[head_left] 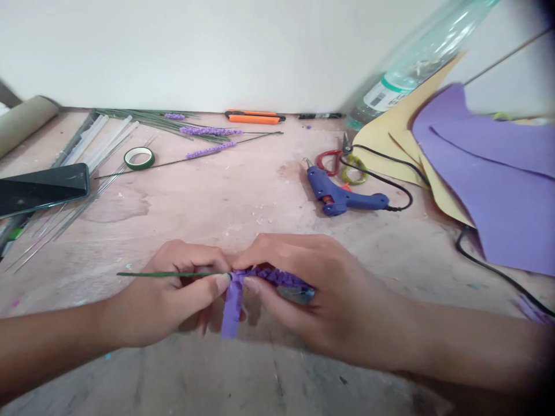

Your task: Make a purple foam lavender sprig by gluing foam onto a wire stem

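Near the front middle of the table, my left hand (177, 294) pinches a green stem (151, 274) whose bare end points left. My right hand (299, 283) is closed around the purple, ruffled flower part (277, 276) on the other end. Between my two thumbs, a purple strip (232, 312) with a notched edge hangs down from the stem. My fingertips nearly meet there. Part of the flower is hidden under my right fingers, where something bluish and shiny also shows that I cannot make out.
A blue glue gun (342, 193) with a black cord lies ahead, near red-handled scissors (332, 162). Purple sheets (489, 173) and a bottle (390, 86) are at right. Green tape (139, 158), finished purple stems (210, 151), an orange cutter (254, 118) and a phone (43, 188) lie farther back.
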Available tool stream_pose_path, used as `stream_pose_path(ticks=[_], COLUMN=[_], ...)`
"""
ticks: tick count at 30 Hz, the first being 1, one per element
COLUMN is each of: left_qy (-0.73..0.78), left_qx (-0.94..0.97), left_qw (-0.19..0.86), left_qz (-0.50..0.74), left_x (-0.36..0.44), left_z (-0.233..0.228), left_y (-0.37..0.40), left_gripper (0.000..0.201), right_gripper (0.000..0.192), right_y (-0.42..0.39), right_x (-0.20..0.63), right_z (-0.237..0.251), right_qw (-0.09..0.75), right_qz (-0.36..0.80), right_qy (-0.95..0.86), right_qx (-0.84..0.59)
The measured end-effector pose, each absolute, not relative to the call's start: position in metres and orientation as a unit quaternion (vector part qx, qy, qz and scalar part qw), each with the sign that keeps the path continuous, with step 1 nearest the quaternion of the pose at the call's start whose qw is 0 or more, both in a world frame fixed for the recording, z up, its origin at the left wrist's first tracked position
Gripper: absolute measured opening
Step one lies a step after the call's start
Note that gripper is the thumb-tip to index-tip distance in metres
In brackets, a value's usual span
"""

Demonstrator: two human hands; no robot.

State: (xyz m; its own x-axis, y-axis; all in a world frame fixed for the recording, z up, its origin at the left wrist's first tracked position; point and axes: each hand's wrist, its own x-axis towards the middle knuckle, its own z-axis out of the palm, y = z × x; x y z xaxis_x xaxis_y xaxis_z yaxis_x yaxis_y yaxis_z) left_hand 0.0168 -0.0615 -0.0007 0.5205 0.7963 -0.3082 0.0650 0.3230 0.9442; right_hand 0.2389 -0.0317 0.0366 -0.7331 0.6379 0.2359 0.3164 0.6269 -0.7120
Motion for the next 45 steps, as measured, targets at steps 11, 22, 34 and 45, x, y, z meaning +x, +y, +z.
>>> stream_pose_path(ticks=[11, 22, 34, 45], left_qy=[0.341, 0.347, 0.412, 0.459], left_qx=[0.414, 0.386, 0.453, 0.586], left_qw=[0.795, 0.801, 0.708, 0.557], left_qz=[0.284, 0.298, 0.352, 0.369], left_x=[0.014, 0.016, 0.020, 0.020], left_z=[0.004, 0.003, -0.004, 0.000], left_y=[-0.058, -0.057, -0.064, -0.063], left_gripper=[0.029, 0.026, 0.030, 0.027], right_gripper=[0.013, 0.020, 0.014, 0.013], right_y=[-0.040, -0.041, -0.037, -0.032], right_x=[0.242, 0.242, 0.242, 0.241], right_z=[0.020, 0.022, 0.023, 0.035], right_qw=[0.299, 0.262, 0.310, 0.200], right_qz=[0.147, -0.061, 0.108, 0.276], right_qy=[-0.909, -0.945, -0.915, -0.892], right_qx=[-0.251, -0.186, -0.234, -0.298])
